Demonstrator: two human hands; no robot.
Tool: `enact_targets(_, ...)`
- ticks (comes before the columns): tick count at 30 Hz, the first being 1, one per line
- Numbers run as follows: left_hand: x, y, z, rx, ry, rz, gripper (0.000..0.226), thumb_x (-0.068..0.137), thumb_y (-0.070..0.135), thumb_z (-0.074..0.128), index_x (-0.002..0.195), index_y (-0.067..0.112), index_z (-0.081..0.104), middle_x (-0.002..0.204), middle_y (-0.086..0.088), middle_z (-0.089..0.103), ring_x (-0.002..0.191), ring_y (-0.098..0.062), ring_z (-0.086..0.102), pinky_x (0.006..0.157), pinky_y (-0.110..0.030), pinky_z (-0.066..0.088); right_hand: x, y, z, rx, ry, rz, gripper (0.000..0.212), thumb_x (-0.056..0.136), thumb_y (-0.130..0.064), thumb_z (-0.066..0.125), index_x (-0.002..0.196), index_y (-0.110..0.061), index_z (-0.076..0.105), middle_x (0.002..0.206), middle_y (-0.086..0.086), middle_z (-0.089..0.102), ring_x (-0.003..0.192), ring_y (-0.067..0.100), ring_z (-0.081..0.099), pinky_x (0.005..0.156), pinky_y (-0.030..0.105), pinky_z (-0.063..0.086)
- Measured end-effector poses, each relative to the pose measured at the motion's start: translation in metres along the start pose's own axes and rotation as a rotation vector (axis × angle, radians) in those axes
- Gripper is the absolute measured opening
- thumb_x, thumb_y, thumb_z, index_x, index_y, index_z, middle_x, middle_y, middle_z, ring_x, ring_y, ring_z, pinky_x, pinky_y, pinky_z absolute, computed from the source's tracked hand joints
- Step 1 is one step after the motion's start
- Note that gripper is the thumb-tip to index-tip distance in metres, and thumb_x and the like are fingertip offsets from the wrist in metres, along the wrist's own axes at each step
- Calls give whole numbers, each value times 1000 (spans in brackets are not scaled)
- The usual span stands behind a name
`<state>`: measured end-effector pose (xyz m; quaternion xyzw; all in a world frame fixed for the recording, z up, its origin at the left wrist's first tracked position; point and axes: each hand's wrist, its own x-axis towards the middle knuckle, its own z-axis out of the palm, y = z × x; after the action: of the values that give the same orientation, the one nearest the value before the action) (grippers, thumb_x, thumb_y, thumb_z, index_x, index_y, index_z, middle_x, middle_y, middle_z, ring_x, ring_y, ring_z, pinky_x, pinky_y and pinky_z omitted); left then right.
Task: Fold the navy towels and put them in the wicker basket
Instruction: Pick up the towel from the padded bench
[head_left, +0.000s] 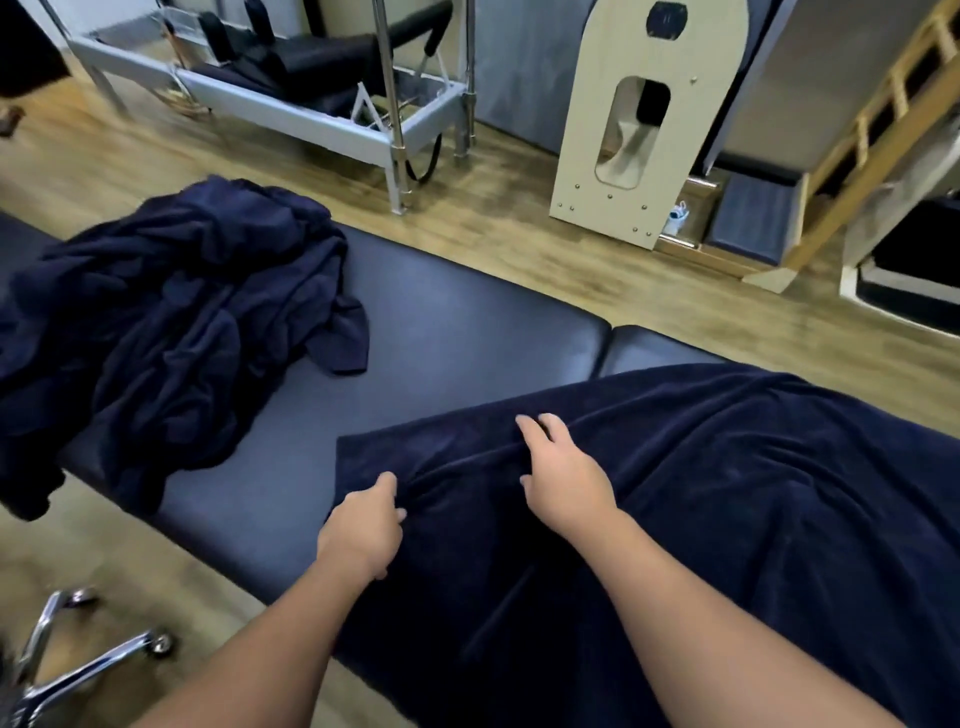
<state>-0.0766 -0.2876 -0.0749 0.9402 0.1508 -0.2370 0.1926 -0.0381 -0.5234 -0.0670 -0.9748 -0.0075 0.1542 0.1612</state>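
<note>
The left hand rests at the near left edge of a navy towel, its fingers curled onto the cloth so that the thumb lies on top and the fingertips tuck at the hem, pinching the edge; the right hand lies further in on the same towel, fingers bent and bunching a ridge of fabric between them, so both hands grip cloth; the towel is spread over the right part of a dark padded table, draping off its near side and running out of view to the right; a seam splits the table's padding just beyond the towel's far edge; on the left end of the table, well apart from the hands, sits a heap of crumpled towels of the same navy, part of it hanging over the near edge; a chrome chair base with castors stands on the wooden floor near the left forearm; beyond the table stand a metal exercise frame, a pale wooden panel with a slot cut through it, and a wooden ladder at the right.
</note>
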Motion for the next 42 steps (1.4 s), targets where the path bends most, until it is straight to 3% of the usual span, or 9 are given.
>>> enact_targets(4, 43, 16, -30, 92, 122, 34, 12, 98, 8, 46, 100, 18, 40, 92, 7, 54, 78, -25, 54, 68, -37, 49, 49, -7, -5, -92, -91, 33, 79, 97, -23, 57, 155, -41, 7, 139, 5, 39, 86, 28, 59, 62, 36, 44)
enact_targets(7, 74, 30, -60, 144, 199, 73, 9, 102, 16, 49, 102, 18, 40, 85, 0, 55, 75, -29, 49, 65, -39, 45, 80, -15, -23, -76, -195, 65, 51, 90, -23, 58, 137, -32, 39, 111, 3, 63, 94, 31, 64, 68, 37, 50)
enact_targets(12, 109, 44, -87, 180, 241, 100, 12, 103, 23, 48, 99, 16, 40, 74, -4, 49, 73, -32, 47, 64, -37, 41, 126, -32, -58, 206, -543, 250, 29, 85, -32, 69, 100, -8, 61, 87, 14, 70, 54, 26, 71, 54, 39, 61)
enact_targets(16, 132, 43, -94, 172, 232, 99, 10, 104, 24, 47, 103, 17, 40, 75, -7, 51, 74, -33, 50, 64, -37, 39, 166, -40, -61, 113, -239, 270, 13, 84, -17, 54, 92, -13, 64, 68, 7, 73, 63, 28, 72, 67, 40, 63)
enact_targets(24, 244, 57, -191, 91, 475, 324, 12, 100, 25, 54, 101, 19, 44, 114, -10, 59, 105, -38, 59, 90, -51, 42, 265, -83, -87, 609, 554, 302, 14, 100, -27, 54, 110, -19, 59, 101, 9, 70, 96, 31, 67, 82, 34, 51)
enact_targets(28, 278, 67, -215, 250, 371, 462, 30, 94, 32, 63, 113, 21, 43, 113, -9, 59, 109, -36, 54, 85, -47, 46, 287, -106, -83, 552, 348, 331, 68, 97, -20, 62, 156, -17, 28, 152, 9, 44, 137, 28, 45, 106, 36, 39)
enact_targets(35, 308, 40, -193, 153, 69, 210, 65, 94, 45, 63, 136, 5, 35, 133, -23, 49, 119, -40, 50, 87, -46, 47, 219, -171, 16, 82, 117, 290, 51, 92, -24, 59, 141, -25, 46, 158, 6, 27, 151, 33, 14, 119, 57, 20)
enact_targets(39, 320, 38, -195, -15, 3, 206, 24, 90, 31, 64, 99, 12, 53, 105, -11, 64, 94, -35, 62, 75, -38, 52, 162, -224, 46, 3, 274, 88, 37, 76, -28, 63, 112, -25, 62, 114, 1, 53, 107, 30, 54, 86, 46, 46)
enact_targets(42, 320, 42, -201, -67, 11, 316, 8, 84, 17, 57, 78, 15, 52, 84, -6, 64, 78, -28, 60, 62, -34, 47, 133, -263, 61, 30, 85, -76, 46, 81, -41, 50, 125, -35, 57, 96, 0, 48, 81, 26, 58, 63, 39, 50)
